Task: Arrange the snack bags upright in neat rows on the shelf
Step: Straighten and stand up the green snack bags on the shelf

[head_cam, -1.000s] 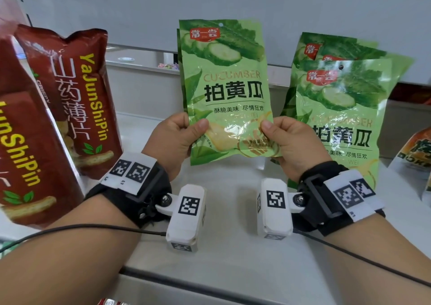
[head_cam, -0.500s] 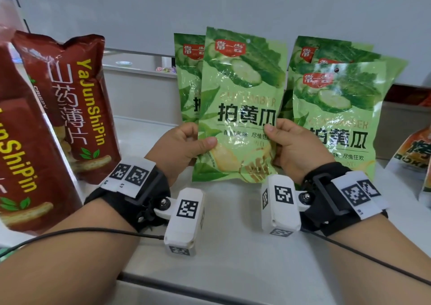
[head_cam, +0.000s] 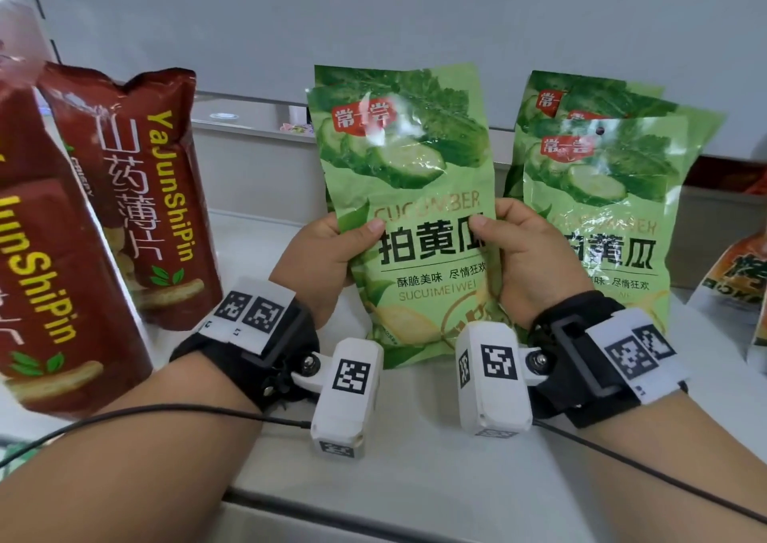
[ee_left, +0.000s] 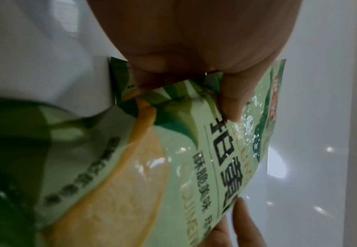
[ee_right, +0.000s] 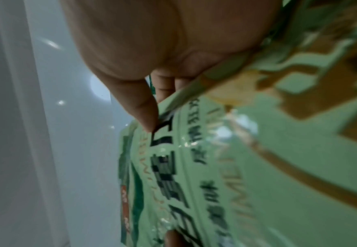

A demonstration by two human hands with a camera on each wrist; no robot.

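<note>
The green cucumber bag [head_cam: 409, 210] stands upright at the middle of the white shelf [head_cam: 436, 480], its bottom edge down on the surface or a hair above it — I can't quite tell from here. The left hand [head_cam: 321, 260] pinches its left edge, thumb across the front and fingers curled behind, and the right hand [head_cam: 533, 260] does the same on the right edge; the left wrist view shows that thumb [ee_left: 229, 98] pressed on the printed face. Right behind this bag a second green bag [head_cam: 321, 81] peeks out at the top and left, so the step in hand looks like seating this one as the front of its row. Next it wants squaring up against the bag behind, then a gentle release so it doesn't slump forward. To the right of it stands a stack of green bags [head_cam: 602, 193], very close to the right hand's knuckles — little room there. To its left there is a wider gap before the dark red bags [head_cam: 141, 193], which lean. In front of it the shelf runs bare to the front lip [head_cam: 415, 513], and an orange bag [head_cam: 743, 277] sits far to its right.
</note>
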